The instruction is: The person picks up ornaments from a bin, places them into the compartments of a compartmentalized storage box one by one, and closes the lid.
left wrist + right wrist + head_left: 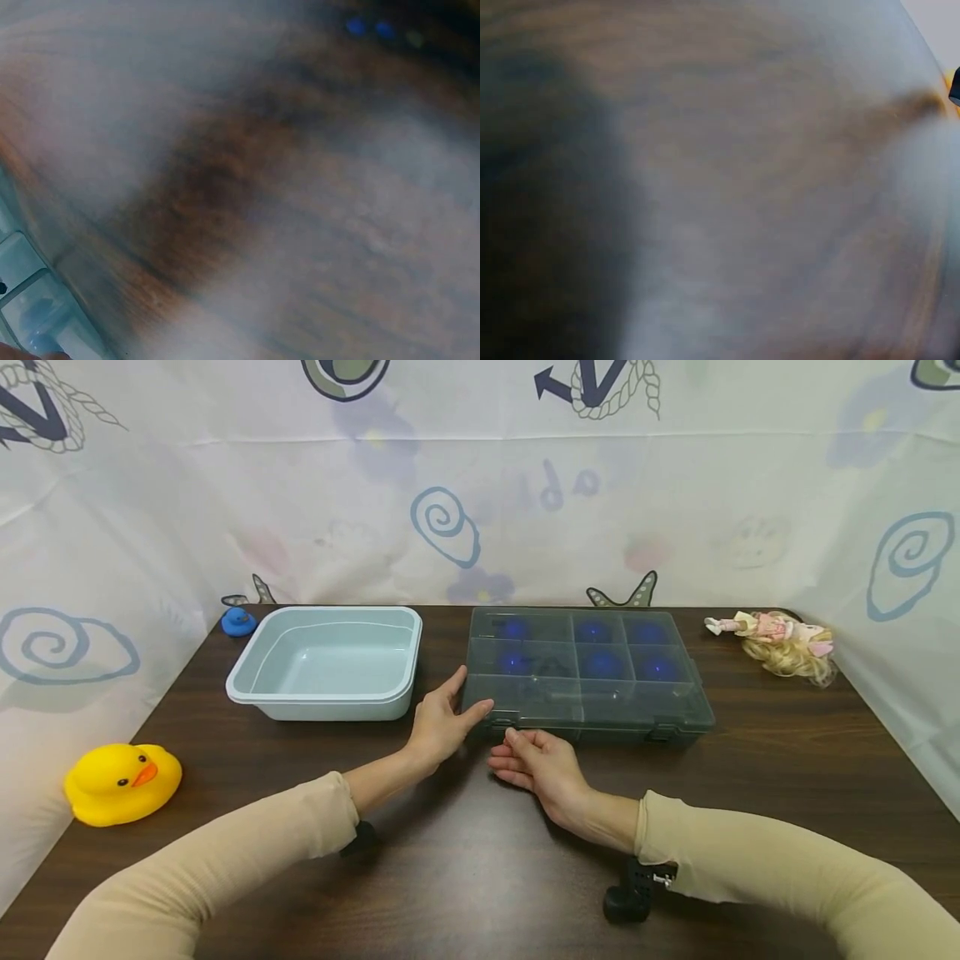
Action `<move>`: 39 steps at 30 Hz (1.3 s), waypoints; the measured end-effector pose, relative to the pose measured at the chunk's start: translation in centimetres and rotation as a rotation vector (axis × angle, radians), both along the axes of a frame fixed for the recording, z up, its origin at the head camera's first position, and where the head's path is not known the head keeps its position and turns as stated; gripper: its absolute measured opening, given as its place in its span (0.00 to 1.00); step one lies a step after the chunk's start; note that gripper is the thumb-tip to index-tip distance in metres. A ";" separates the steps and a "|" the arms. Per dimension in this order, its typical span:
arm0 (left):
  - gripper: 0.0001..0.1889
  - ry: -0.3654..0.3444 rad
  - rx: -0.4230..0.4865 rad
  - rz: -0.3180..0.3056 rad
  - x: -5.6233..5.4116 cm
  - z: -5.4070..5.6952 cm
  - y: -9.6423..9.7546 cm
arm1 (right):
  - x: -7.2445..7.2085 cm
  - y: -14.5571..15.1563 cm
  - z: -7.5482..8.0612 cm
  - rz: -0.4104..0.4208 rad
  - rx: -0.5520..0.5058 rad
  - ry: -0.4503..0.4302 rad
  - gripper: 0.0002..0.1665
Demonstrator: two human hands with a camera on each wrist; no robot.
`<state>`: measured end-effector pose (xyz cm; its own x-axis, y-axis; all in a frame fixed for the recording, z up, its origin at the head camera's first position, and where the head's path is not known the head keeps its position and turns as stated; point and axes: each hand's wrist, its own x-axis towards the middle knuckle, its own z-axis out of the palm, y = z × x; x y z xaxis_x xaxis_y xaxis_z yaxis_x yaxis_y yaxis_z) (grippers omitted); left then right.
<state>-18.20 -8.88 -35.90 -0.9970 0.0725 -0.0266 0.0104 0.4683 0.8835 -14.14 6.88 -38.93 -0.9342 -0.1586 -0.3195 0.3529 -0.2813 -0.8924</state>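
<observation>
A dark, see-through compartment box (622, 697) with a lid and front latches lies on the table; several round blue things (602, 664) show through the lid. My left hand (438, 718) is at the box's front left corner, thumb on the front edge of the lid and fingers along the left side. In front of the left latch (501, 720) is my right hand (551, 777), its thumb tip right at the latch and its other fingers loosely bent below. The left wrist view catches a corner of the box (26, 262); blurred tabletop fills most of both wrist views.
A pale blue basin (330, 700) stands left of the box, with a small blue duck (238, 622) behind its left corner. A large yellow duck (122, 785) sits at the table's left edge. At the right back lies a blond doll (780, 635). Printed cloth (525, 527) hangs around the table.
</observation>
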 end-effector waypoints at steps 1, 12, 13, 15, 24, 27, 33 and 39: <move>0.38 -0.001 0.000 0.001 0.0 0.0 0.0 | -0.1 0.0 0.0 0.003 0.013 -0.005 0.14; 0.39 0.011 -0.011 -0.002 -0.1 0.3 0.0 | -0.3 -0.1 0.5 0.074 0.084 -0.005 0.26; 0.39 0.013 -0.014 -0.001 -0.2 0.3 0.0 | -0.4 -0.1 0.5 0.081 0.093 0.000 0.26; 0.38 0.017 -0.024 0.002 -0.2 0.4 0.0 | -0.4 -0.1 0.6 0.091 0.109 0.004 0.27; 0.38 0.000 -0.036 -0.010 -0.1 0.3 0.0 | -0.6 0.6 0.5 0.194 0.119 -0.002 0.28; 0.40 0.003 -0.078 -0.034 -0.2 0.3 0.0 | -0.6 1.9 0.2 0.272 0.137 0.019 0.28; 0.37 0.240 -0.145 -0.133 -1.2 1.7 1.4 | -0.4 5.6 0.0 0.329 0.160 0.036 0.23; 0.29 0.291 -0.098 -0.405 -1.7 2.7 6.5 | 0.3 9.3 -0.1 0.293 0.131 0.025 0.17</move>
<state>-19.87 -2.40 -33.18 -0.8567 0.4657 0.2219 0.4473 0.4562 0.7693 -13.83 16.17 -39.05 -0.8628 -0.3810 -0.3322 0.3791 -0.0528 -0.9239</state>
